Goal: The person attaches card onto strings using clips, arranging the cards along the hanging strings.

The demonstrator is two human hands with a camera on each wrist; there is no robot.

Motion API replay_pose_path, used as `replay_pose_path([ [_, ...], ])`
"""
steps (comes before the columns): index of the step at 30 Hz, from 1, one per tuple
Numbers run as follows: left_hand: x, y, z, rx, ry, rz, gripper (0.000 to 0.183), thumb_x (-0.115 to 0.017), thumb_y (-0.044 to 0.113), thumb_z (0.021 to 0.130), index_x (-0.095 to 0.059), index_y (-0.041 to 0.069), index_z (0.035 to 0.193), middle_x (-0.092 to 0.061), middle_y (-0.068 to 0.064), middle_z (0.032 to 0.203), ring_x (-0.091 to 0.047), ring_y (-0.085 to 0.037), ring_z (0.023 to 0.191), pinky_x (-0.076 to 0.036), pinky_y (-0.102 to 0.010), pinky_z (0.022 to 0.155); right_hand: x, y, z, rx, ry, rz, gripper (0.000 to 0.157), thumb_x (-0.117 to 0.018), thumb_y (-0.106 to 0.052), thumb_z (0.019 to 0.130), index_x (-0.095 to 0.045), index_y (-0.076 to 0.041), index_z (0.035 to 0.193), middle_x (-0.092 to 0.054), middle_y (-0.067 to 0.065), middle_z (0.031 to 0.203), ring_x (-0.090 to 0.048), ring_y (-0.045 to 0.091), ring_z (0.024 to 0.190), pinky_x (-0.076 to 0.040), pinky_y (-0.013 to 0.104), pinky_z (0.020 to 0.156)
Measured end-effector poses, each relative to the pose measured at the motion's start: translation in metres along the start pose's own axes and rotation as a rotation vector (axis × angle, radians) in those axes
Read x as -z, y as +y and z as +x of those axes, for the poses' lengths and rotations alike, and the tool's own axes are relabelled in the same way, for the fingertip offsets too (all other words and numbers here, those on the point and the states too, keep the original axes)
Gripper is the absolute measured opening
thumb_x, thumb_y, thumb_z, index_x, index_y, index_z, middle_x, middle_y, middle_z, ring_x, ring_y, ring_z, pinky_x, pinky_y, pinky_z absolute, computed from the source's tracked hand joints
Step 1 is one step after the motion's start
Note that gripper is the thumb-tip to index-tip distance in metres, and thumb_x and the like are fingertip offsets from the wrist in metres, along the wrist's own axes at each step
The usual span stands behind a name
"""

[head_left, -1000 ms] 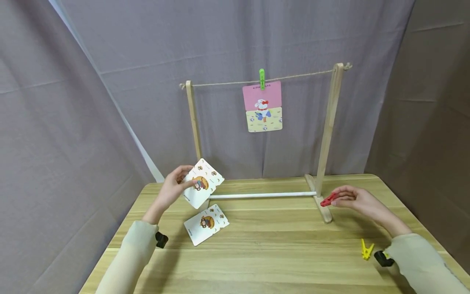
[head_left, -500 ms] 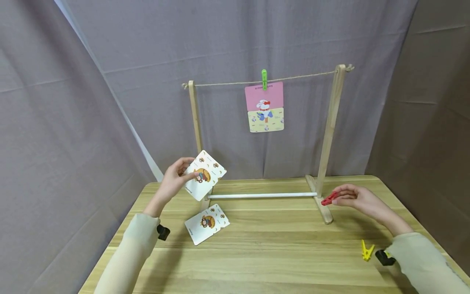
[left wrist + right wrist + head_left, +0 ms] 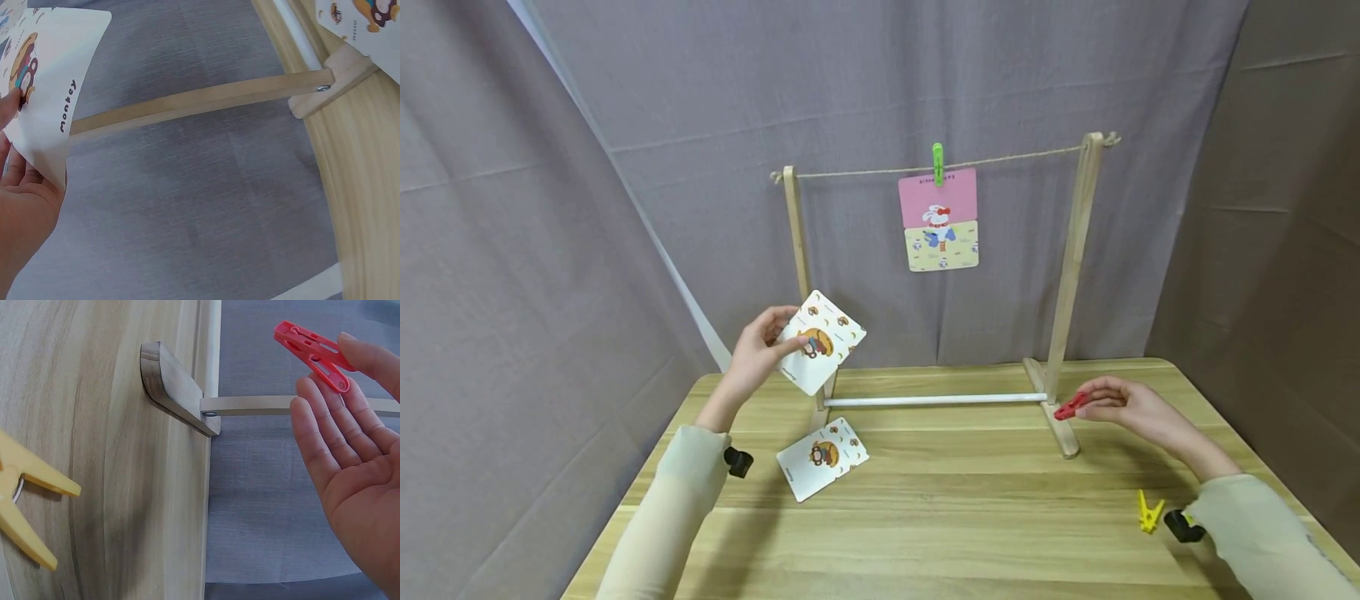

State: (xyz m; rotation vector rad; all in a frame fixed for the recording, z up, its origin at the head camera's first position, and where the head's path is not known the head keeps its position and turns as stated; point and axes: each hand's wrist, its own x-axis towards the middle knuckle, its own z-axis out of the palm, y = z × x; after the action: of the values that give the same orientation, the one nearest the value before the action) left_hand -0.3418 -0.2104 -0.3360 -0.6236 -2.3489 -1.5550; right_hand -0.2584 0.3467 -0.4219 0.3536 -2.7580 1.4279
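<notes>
My left hand (image 3: 756, 354) pinches a white monkey card (image 3: 822, 342) by its left side, thumb across the printed monkey. In the left wrist view the word "monkey" reads along the lower part of the held card (image 3: 62, 81). A matching card (image 3: 822, 458) lies on the table below it. At the right, my right hand (image 3: 1123, 404) holds a red clothespin (image 3: 1070, 407) between thumb and fingertips, beside the rack's right foot. The right wrist view shows the red clothespin (image 3: 312, 353) with its handles between thumb and fingers.
A wooden rack with two posts (image 3: 1071, 267) carries a string (image 3: 1015, 157) across its top. From it hangs a pink and yellow rabbit card (image 3: 938, 242), clipped by a green clothespin (image 3: 937, 164). A white rod (image 3: 936, 400) joins the feet. A yellow clothespin (image 3: 1148, 512) lies on the table (image 3: 940, 517).
My left hand has risen with the monkey card, up along the rack's left post. The right hand with the red clothespin has stayed nearly still.
</notes>
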Motion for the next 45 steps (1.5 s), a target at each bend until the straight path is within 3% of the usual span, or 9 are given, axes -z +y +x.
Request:
replay_pose_path([
  [17,-0.001,0.018,0.013,-0.036,0.057,-0.041,0.051,-0.078,0.017,0.090,-0.057,0.009,0.136,-0.069,-0.010,0.107,-0.065,-0.018,0.091,-0.052,-0.026,0.075,-0.001,0.002,0.002,-0.004,-0.002,-0.005,0.052,-0.072,-0.025,0.095,-0.053,0.008,0.130,-0.067,0.018,0.116,-0.063,0.001,0.095,-0.054,0.024,0.081],
  [28,-0.013,0.022,0.021,-0.037,0.126,-0.105,0.054,-0.077,0.011,0.090,-0.054,0.005,0.139,-0.068,-0.016,0.111,-0.063,-0.014,0.088,-0.051,-0.023,0.074,-0.001,0.002,0.002,-0.007,0.002,-0.023,0.051,-0.072,-0.026,0.095,-0.054,0.007,0.130,-0.067,0.018,0.116,-0.063,0.002,0.095,-0.054,0.024,0.080],
  [37,-0.024,0.029,0.029,-0.076,0.218,-0.193,0.050,-0.078,0.010,0.089,-0.057,0.004,0.133,-0.069,-0.001,0.099,-0.063,-0.014,0.089,-0.050,-0.024,0.076,-0.001,0.002,0.003,-0.005,0.003,-0.019,0.049,-0.072,-0.026,0.095,-0.055,0.006,0.129,-0.067,0.018,0.116,-0.063,0.002,0.095,-0.054,0.024,0.080],
  [45,-0.030,0.035,0.035,-0.084,0.256,-0.259,0.048,-0.076,0.005,0.089,-0.058,0.005,0.133,-0.067,0.000,0.097,-0.063,-0.014,0.089,-0.050,-0.024,0.076,0.000,0.000,0.004,-0.012,-0.002,-0.023,0.051,-0.072,-0.027,0.095,-0.054,0.006,0.130,-0.066,0.018,0.116,-0.063,0.002,0.096,-0.054,0.024,0.081],
])
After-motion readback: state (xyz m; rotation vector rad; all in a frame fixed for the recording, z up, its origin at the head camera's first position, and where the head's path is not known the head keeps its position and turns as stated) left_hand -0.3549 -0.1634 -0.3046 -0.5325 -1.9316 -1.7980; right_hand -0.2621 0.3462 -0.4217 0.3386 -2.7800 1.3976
